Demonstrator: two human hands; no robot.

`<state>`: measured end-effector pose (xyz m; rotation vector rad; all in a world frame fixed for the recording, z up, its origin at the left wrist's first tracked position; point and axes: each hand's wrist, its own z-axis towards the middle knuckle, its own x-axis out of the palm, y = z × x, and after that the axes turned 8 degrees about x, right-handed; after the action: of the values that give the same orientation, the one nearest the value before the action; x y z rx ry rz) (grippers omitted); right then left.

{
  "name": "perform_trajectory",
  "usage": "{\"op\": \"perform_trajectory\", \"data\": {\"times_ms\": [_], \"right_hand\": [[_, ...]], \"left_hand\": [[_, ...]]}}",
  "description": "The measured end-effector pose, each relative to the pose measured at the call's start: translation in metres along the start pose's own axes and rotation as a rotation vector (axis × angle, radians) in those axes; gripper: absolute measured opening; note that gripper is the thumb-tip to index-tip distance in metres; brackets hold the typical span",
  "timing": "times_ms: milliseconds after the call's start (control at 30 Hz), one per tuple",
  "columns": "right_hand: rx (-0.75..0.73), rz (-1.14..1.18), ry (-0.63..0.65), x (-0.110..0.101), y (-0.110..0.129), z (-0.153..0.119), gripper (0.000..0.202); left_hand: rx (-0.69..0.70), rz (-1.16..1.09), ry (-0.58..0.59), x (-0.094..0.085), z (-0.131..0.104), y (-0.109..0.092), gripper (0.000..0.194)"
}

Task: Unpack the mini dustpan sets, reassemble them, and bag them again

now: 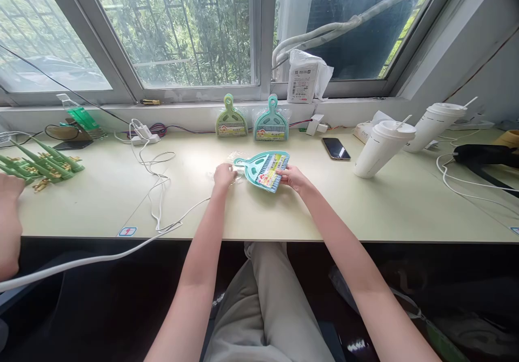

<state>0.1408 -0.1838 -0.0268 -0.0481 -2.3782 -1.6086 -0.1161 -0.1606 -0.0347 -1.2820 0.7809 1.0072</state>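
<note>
My right hand (295,179) grips the bristle end of a teal mini dustpan and brush set (256,171), which has a colourful printed card on it. The handle of the set points left, towards my left hand (225,176). That hand is closed on a clear plastic bag (239,177), which lies around its fingers and beside the handle. Behind, against the wall under the window, a green dustpan set (231,120) and a second teal dustpan set (271,121) stand upright in clear wrapping.
A phone (336,148) and two lidded white cups (383,148) stand right. White cables (159,189) run across the table (324,210) on the left. Another person's hand (10,189) is at far left by green spiky pieces (44,162). A bottle (81,116) stands behind.
</note>
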Motion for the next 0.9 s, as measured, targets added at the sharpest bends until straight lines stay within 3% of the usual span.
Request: {"op": "perform_trajectory", "data": {"times_ms": [100, 233, 367, 467, 633, 800, 900], "right_hand": [[0.039, -0.020, 0.012, -0.002, 0.003, -0.003, 0.018], [0.043, -0.006, -0.019, -0.009, 0.007, -0.004, 0.017], [0.022, 0.003, -0.011, -0.017, 0.009, -0.004, 0.017], [0.023, -0.008, 0.003, -0.017, 0.009, -0.004, 0.016], [0.019, -0.004, -0.020, -0.013, 0.005, -0.001, 0.016], [-0.057, 0.033, -0.126, -0.011, 0.004, 0.000, 0.020], [-0.098, 0.039, -0.114, -0.008, 0.004, -0.001, 0.021]], "left_hand": [[-0.057, 0.052, -0.031, 0.003, 0.001, 0.002, 0.055], [-0.001, 0.005, 0.045, 0.008, 0.004, 0.007, 0.084], [0.052, -0.010, -0.078, 0.009, 0.007, 0.011, 0.053], [0.048, 0.002, -0.083, 0.007, 0.006, 0.009, 0.033], [0.028, 0.086, -0.105, 0.004, 0.003, -0.001, 0.031], [0.087, 0.110, -0.204, 0.006, -0.001, -0.011, 0.035], [0.129, 0.110, -0.226, 0.008, -0.005, -0.016, 0.033]]}}
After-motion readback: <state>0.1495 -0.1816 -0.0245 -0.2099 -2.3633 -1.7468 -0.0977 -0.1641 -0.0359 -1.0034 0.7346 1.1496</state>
